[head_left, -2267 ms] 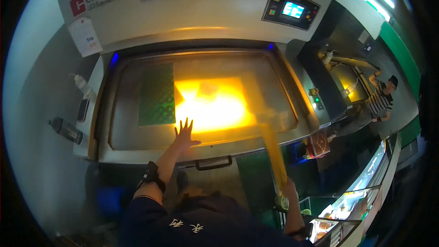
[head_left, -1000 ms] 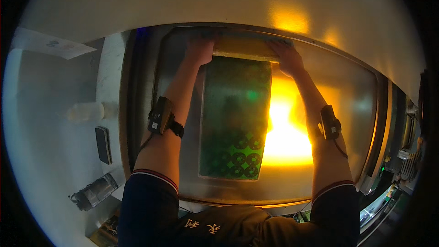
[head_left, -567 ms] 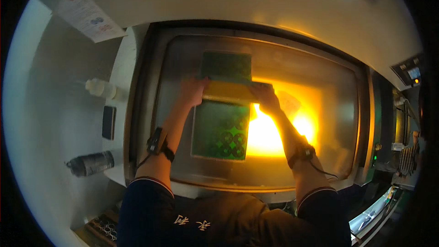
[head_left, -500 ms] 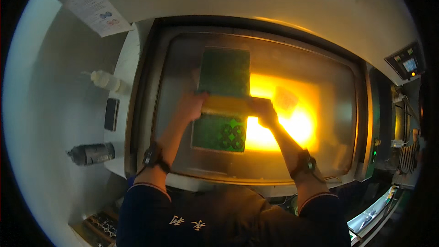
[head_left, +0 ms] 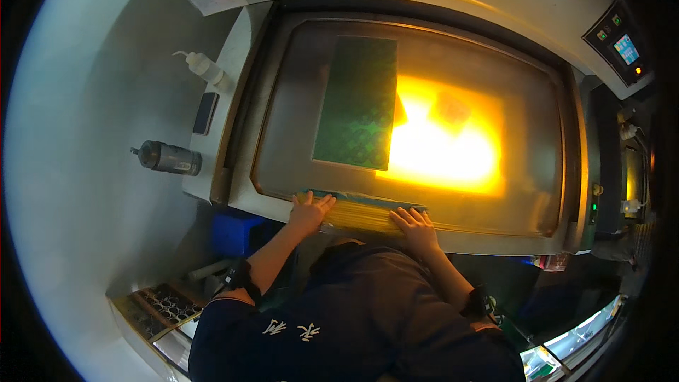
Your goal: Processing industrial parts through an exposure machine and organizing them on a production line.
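Observation:
A wide yellow squeegee (head_left: 364,218) with a blue-green edge lies along the near rim of a framed, glossy bed (head_left: 527,148). My left hand (head_left: 309,213) grips its left end, fingers stretched over the top. On its right end is my right hand (head_left: 417,230), fingers spread across the body; the undersides of both hands are hidden. Farther off, a green rectangular panel (head_left: 357,99) with faint ring patterns lies on the bed, apart from the squeegee. Bright yellow light glows on the bed right of the panel.
On the left ledge stand a white squeeze bottle (head_left: 205,68), a phone (head_left: 206,113) and a dark bottle (head_left: 170,158). A control screen (head_left: 627,49) is at upper right. A blue box (head_left: 237,232) sits below the bed's front left.
My hands have brought the squeegee from over the green panel back toward me, to the near rim. The whole panel now shows. My view has shifted too.

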The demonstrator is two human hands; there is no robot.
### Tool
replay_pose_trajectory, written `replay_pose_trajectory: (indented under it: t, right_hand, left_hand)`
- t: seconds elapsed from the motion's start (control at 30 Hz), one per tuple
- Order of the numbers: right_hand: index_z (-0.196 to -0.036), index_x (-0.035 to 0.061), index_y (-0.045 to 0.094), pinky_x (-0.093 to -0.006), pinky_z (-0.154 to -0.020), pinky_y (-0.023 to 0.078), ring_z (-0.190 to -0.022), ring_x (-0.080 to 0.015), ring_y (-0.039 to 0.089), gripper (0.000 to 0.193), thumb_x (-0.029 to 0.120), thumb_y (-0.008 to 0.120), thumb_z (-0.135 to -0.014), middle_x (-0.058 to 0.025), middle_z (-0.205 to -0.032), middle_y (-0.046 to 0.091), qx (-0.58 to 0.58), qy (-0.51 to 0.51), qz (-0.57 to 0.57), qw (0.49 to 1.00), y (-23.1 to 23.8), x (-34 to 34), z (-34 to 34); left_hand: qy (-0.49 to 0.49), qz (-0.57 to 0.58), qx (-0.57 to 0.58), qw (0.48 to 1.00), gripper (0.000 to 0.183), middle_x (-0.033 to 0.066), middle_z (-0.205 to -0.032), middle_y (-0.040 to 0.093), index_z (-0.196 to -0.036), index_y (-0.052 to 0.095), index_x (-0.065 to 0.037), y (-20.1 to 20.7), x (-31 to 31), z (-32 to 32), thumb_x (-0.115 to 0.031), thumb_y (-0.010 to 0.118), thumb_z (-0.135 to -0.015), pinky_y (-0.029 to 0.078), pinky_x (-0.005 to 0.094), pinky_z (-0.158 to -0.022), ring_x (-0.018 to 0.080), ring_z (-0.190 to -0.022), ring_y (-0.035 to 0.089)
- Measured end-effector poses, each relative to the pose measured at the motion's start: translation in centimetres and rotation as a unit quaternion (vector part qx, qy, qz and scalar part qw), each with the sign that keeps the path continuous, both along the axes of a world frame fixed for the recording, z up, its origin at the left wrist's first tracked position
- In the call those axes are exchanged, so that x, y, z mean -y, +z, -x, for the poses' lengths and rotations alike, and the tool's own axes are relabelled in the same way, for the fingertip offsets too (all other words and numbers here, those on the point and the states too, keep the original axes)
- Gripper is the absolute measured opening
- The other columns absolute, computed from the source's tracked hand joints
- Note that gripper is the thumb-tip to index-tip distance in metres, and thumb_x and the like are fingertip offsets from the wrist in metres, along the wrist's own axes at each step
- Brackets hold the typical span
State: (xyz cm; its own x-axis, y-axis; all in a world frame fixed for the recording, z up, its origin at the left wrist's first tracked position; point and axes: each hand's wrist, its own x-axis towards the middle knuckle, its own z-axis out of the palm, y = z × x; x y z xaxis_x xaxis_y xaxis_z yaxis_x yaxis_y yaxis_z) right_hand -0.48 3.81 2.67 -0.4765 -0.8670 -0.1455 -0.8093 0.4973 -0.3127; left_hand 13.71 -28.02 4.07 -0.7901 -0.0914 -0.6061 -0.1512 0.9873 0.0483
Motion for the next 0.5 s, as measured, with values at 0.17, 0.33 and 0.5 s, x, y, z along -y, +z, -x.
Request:
replay_pose_trajectory:
  t: [0.17,0.33,0.5]
  right_hand:
    - [-0.134,0.0245,0.054,-0.0548,-0.107,0.037,-0.124,-0.0312,0.052,0.048,0.02,0.06,-0.087,-0.0054,-0.138,0.053,-0.058,-0.024,0.023,0.998,-0.4,1.7,2.4]
    - [-0.141,0.0223,0.047,-0.051,-0.112,0.028,-0.131,-0.033,0.044,0.065,0.002,0.056,-0.08,-0.0068,-0.144,0.047,0.015,-0.074,0.134,0.988,-4.4,11.6,19.0]
    - [-0.146,0.0291,0.039,-0.0526,-0.111,0.031,-0.135,-0.0299,0.042,0.071,0.002,0.054,-0.082,-0.0015,-0.149,0.044,-0.135,-0.06,-0.017,0.989,-5.7,20.3,34.4]
  left_hand:
    - [-0.029,0.028,-0.089,0.995,0.077,-0.0068,-0.159,0.026,-0.153,0.027,-0.026,-1.4,1.0,2.4,-0.018,0.065,-0.086,0.026,0.0723,-0.105,0.0406,-0.142,0.029]
    - [0.014,0.036,-0.169,0.985,0.076,-0.0012,-0.159,0.027,-0.151,0.03,-0.026,-3.5,10.4,18.9,-0.007,0.061,-0.084,0.026,0.066,-0.109,0.0408,-0.141,0.029]
    - [0.042,0.022,-0.195,0.98,0.078,0.0011,-0.155,0.034,-0.149,0.034,-0.027,-6.2,18.9,35.3,-0.001,0.061,-0.081,0.03,0.0639,-0.108,0.0388,-0.138,0.034]
